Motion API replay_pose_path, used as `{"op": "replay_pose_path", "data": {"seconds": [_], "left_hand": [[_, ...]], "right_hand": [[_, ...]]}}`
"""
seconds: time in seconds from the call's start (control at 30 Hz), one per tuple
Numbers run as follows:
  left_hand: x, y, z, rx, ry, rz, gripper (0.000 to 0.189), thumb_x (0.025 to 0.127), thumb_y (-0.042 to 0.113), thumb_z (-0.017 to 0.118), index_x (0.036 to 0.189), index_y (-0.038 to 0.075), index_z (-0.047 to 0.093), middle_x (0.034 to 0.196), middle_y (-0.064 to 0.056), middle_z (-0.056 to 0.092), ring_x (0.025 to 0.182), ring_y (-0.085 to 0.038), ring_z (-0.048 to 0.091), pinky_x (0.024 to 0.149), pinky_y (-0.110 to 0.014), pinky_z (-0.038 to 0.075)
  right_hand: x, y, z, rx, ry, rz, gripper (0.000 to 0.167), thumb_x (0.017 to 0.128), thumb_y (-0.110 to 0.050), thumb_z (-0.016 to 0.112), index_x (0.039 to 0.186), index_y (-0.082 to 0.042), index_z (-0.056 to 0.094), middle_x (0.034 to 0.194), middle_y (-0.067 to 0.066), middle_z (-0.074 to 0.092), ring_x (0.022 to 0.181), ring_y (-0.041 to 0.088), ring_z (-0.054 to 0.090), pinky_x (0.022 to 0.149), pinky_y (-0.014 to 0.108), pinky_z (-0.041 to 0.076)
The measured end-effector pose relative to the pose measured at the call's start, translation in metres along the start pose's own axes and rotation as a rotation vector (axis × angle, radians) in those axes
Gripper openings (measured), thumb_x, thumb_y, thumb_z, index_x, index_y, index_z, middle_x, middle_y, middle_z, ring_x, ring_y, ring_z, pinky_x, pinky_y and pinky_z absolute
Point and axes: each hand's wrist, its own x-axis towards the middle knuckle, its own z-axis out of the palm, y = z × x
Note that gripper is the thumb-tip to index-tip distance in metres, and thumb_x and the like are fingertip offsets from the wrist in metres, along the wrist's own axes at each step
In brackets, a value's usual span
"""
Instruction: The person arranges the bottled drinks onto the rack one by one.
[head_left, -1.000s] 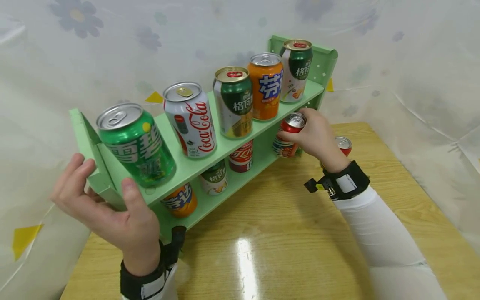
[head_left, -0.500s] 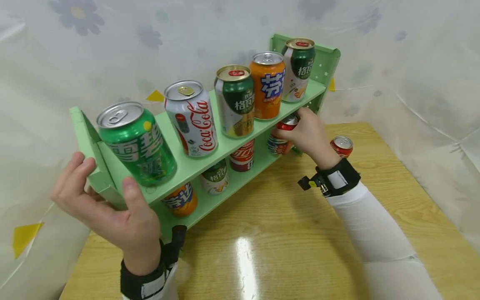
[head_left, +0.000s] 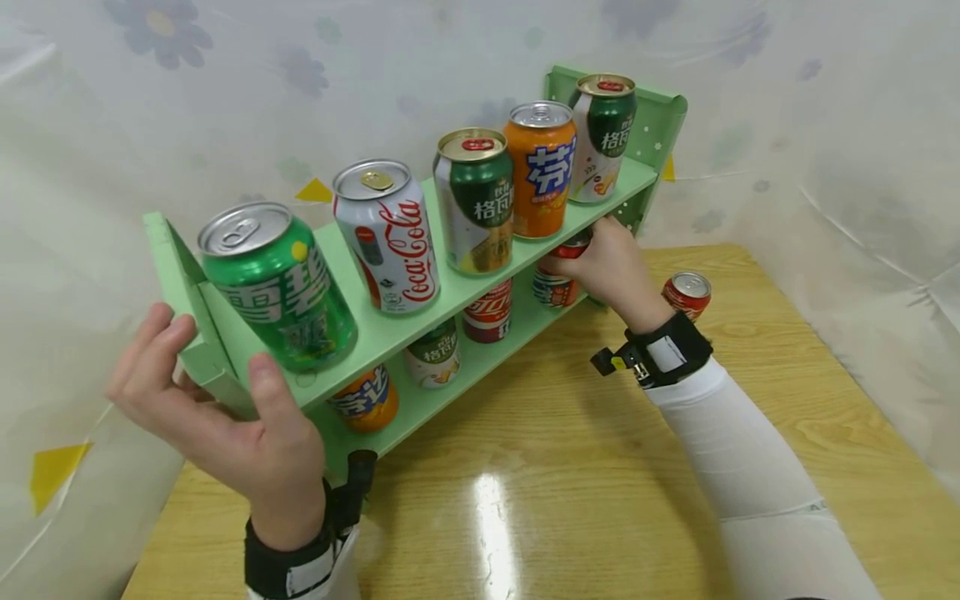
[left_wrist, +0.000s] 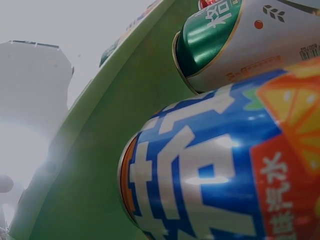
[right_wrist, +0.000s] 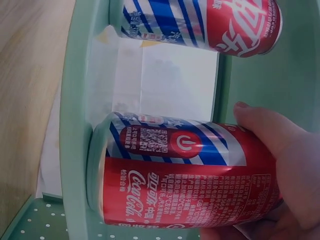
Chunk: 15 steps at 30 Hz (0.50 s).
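A green two-tier shelf rack (head_left: pixel 420 367) stands on the table with drink cans on both tiers. My left hand (head_left: pixel 225 442) holds its left end, fingers along the outer side and thumb at the upper tier's front edge, beside a green Sprite can (head_left: pixel 285 292). Under the upper tier at the right, my right hand (head_left: pixel 611 267) grips a red Coca-Cola can (right_wrist: pixel 185 190) with blue and white stripes by its upper part. The can's base is right at the lower board. Beside it on that tier stands another red Coca-Cola can (head_left: pixel 489 312).
A white Coca-Cola can (head_left: pixel 386 242), two green-and-white cans and an orange Fanta can (head_left: pixel 542 175) also stand on the upper tier. Below are another orange can (head_left: pixel 367 398) and a green-and-white can (head_left: pixel 433 354). One red can (head_left: pixel 686 293) is on the wooden table (head_left: pixel 600 467) at the right.
My right hand has moved left and inward with the red can, deeper under the upper tier. The left hand keeps its place on the rack's end.
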Motion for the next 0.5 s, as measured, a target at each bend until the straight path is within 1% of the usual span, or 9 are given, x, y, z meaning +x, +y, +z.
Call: {"op": "replay_pose_path", "data": {"seconds": [0.1, 0.23, 0.43, 0.5], "left_hand": [[0.000, -0.002, 0.000, -0.015, 0.001, 0.001, 0.042, 0.074, 0.015, 0.056, 0.108, -0.009, 0.054, 0.126, -0.020, 0.050, 0.130, -0.034, 0.043, 0.107, -0.038, 0.044], [0.000, -0.007, -0.002, -0.026, 0.000, 0.019, 0.046, 0.074, 0.019, 0.059, 0.110, -0.009, 0.055, 0.127, -0.021, 0.050, 0.130, -0.035, 0.043, 0.106, -0.039, 0.044], [-0.001, -0.001, 0.000, -0.023, 0.002, 0.004, 0.042, 0.075, 0.017, 0.058, 0.108, -0.009, 0.054, 0.126, -0.020, 0.049, 0.131, -0.034, 0.043, 0.107, -0.038, 0.044], [-0.001, -0.001, 0.000, -0.019, 0.002, 0.007, 0.043, 0.075, 0.018, 0.059, 0.108, -0.009, 0.054, 0.126, -0.020, 0.050, 0.131, -0.034, 0.043, 0.108, -0.038, 0.043]], "right_hand": [[0.000, 0.001, 0.002, 0.004, 0.000, 0.001, 0.081, 0.078, -0.033, 0.087, 0.148, -0.015, 0.049, 0.140, 0.012, 0.061, 0.124, 0.032, 0.060, 0.104, 0.052, 0.048], [0.000, 0.003, 0.005, 0.015, 0.004, -0.001, 0.080, 0.079, -0.034, 0.086, 0.147, -0.015, 0.049, 0.140, 0.012, 0.061, 0.123, 0.031, 0.060, 0.104, 0.051, 0.048], [-0.001, 0.004, 0.010, 0.031, 0.026, -0.002, 0.079, 0.079, -0.034, 0.087, 0.147, -0.014, 0.050, 0.141, 0.011, 0.060, 0.124, 0.028, 0.058, 0.106, 0.050, 0.045], [-0.002, 0.003, 0.012, 0.040, 0.035, 0.003, 0.079, 0.080, -0.033, 0.086, 0.147, -0.014, 0.049, 0.142, 0.012, 0.059, 0.124, 0.029, 0.058, 0.106, 0.050, 0.045]]}}
